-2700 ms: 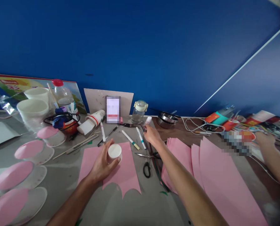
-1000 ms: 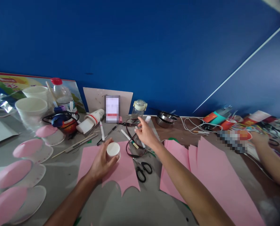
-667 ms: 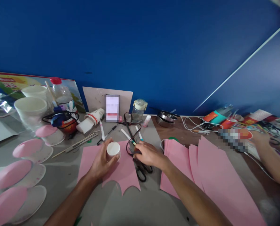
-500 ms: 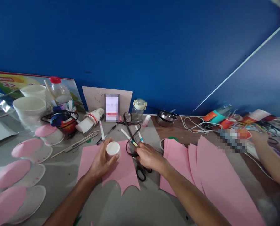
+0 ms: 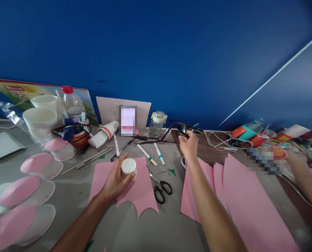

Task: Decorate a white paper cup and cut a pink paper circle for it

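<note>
My left hand curls around a small white cup, its flat round face upward, over a sheet of pink paper with scalloped cuts along its near edge. My right hand reaches to the back, fingers closed on a dark strap-like cord beside the metal bowl. A black rounded piece shows at its fingertips; its kind is unclear. Black-handled scissors lie right of the pink paper, and two markers lie beyond them.
Pink-topped paper cups line the left side. Behind stand stacked white cups, a bottle, a phone and a glass jar. Pink sheets lie right. Another person's arm is at far right.
My right hand has moved away and to the right, from above the scissors to the metal bowl, taking the dark cord along. Scissors and markers are now uncovered. My left hand stays on the cup.
</note>
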The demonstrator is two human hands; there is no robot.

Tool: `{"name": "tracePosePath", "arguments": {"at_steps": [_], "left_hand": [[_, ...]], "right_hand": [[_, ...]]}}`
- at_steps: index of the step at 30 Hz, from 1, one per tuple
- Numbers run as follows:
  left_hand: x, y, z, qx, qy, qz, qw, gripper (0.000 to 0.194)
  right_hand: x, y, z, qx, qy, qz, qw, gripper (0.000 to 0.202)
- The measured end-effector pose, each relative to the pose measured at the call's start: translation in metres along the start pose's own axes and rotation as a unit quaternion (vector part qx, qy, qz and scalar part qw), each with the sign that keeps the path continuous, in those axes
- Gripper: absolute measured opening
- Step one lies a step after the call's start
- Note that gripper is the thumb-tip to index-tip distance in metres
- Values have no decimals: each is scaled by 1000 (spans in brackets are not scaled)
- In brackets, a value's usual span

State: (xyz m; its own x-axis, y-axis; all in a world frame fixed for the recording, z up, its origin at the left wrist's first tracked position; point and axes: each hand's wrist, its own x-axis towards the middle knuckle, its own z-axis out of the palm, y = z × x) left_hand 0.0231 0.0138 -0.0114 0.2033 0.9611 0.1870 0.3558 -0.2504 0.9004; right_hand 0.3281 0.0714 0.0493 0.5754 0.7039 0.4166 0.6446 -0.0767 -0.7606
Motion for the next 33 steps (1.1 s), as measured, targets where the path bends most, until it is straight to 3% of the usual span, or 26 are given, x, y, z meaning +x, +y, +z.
{"name": "tracePosePath", "arguments": {"at_steps": [2,4,7,9,16,19,22,24,26,28,30,33], "left_hand": [[0,0,0,5,-3,0,1000,64],[0,0,0,7,-5,1,1000,63],[1,-1,1,10,-2,0,1000,63],[1,-2,1,13,4,1,1000,63],[2,-1,3,17,3,12,1000,64],[-1,-1,0,-8,-4,12,1000,65],[-3,-1,-6,-71,5,29,997,61],[-2,-1,-11,-124,48,40,990,52],[2,1,-15,-189,107,42,975,44],[5,6,-19,-269,138,42,952,39],[6,15,-22,-334,118,48,934,37],[1,34,-26,-389,40,37,919,40]], "right_hand": [[-16,-1,5,3,3,-30,1000,53],[-35,-8,11,7,-57,-87,995,46],[-58,-21,18,-38,-257,-161,952,23],[-68,-27,22,-64,-332,-181,924,21],[-89,-26,29,-176,-362,-200,893,12],[-89,-25,32,-181,-360,-176,898,10],[-84,-30,30,-115,-321,-139,930,16],[-82,-38,23,26,-316,-95,944,20],[-85,-51,13,178,-346,-61,919,22],[-93,-68,2,222,-388,-74,892,21],[-105,-84,-7,200,-412,-108,883,18],[-123,-104,-18,183,-465,-135,856,16]]}}
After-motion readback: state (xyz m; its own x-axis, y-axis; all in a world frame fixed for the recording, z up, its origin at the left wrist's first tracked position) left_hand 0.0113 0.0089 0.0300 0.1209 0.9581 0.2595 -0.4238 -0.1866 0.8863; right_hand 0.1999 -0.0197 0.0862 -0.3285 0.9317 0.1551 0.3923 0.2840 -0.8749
